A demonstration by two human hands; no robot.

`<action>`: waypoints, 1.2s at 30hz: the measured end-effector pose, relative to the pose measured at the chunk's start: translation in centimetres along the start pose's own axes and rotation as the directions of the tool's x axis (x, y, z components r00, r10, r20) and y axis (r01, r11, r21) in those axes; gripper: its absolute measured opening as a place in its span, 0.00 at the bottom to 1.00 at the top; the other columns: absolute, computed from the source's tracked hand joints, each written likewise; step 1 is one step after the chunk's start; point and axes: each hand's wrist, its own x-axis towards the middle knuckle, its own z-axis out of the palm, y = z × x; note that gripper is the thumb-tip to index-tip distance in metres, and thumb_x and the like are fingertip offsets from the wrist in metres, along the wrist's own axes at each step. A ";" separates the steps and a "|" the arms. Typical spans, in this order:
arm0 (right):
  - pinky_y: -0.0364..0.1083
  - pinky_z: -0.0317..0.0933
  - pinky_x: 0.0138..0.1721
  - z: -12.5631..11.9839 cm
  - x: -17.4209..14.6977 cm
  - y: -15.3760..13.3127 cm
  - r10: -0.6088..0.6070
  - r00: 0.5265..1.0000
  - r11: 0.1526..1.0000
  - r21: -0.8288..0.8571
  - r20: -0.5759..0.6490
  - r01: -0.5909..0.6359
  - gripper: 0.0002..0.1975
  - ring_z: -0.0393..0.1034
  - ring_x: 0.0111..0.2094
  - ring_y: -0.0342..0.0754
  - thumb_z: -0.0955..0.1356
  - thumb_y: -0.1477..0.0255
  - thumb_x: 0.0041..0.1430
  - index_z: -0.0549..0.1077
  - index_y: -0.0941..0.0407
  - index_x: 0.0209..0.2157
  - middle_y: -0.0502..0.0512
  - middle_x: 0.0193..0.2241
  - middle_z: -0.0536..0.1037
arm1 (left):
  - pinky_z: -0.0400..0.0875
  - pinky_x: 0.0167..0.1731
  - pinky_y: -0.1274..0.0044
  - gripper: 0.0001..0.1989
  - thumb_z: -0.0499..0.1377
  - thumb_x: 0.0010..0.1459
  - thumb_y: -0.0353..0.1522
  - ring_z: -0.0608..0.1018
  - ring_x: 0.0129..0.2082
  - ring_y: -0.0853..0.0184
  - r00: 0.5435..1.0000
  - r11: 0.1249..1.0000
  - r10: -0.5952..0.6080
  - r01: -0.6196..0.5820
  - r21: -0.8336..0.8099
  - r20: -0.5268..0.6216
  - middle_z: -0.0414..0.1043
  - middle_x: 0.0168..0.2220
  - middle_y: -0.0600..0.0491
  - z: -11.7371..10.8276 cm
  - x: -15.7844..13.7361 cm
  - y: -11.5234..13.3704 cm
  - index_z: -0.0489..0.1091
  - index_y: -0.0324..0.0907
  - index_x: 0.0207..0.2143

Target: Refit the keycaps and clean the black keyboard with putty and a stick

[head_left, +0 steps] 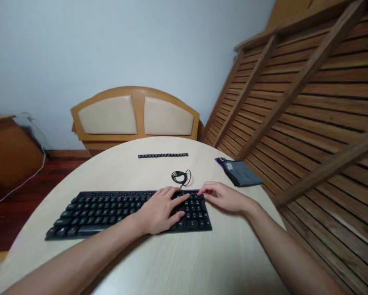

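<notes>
A black keyboard [110,209] lies on the round table, its number pad at the right end. My left hand [161,211] rests on its right part with fingers spread; the index finger reaches the top of the number pad and the thumb lies over lower keys. At the keyboard's top right corner, the fingertips of my right hand [222,196] are drawn together in a pinch. Whatever is between them is too small to make out. Behind the keyboard lies its coiled black cable [179,177]. Farther back, small black keycaps [163,155] form a straight row.
A folded dark grey cloth [243,173] with a purple edge lies at the right of the pale table [184,262]. Beyond the table stands a wooden headboard [138,110] with cream panels. A slatted wooden frame [325,94] leans on the right.
</notes>
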 end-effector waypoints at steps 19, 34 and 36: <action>0.48 0.64 0.47 0.1 0.1 -0.2 -0.092 0.994 0.995 -0.044 -0.061 0.089 0.11 0.72 0.42 0.49 0.64 0.72 0.67 0.78 0.54 0.44 0.56 0.40 0.77 | 0.63 0.59 0.57 0.27 0.53 0.68 0.41 0.66 0.61 0.52 1.000 1.000 0.011 -0.011 -0.012 -0.026 0.61 0.63 0.45 0.0 -0.1 -0.1 0.58 0.48 0.67; 0.46 0.65 0.38 0.2 -0.1 0.2 0.046 0.999 0.998 0.046 -0.028 -0.045 0.09 0.73 0.36 0.48 0.67 0.73 0.60 0.75 0.56 0.42 0.53 0.34 0.78 | 0.63 0.59 0.57 0.26 0.53 0.68 0.42 0.66 0.61 0.52 1.000 1.000 0.013 -0.013 -0.007 -0.018 0.61 0.63 0.45 0.0 -0.1 -0.1 0.58 0.48 0.67; 0.46 0.65 0.41 0.1 -0.2 0.1 0.026 1.000 0.997 0.078 0.004 -0.026 0.12 0.73 0.38 0.48 0.66 0.71 0.61 0.76 0.56 0.46 0.54 0.37 0.80 | 0.63 0.59 0.57 0.27 0.53 0.68 0.42 0.66 0.61 0.52 1.000 1.000 0.011 -0.011 -0.001 -0.016 0.61 0.63 0.45 0.0 -0.1 -0.1 0.58 0.48 0.67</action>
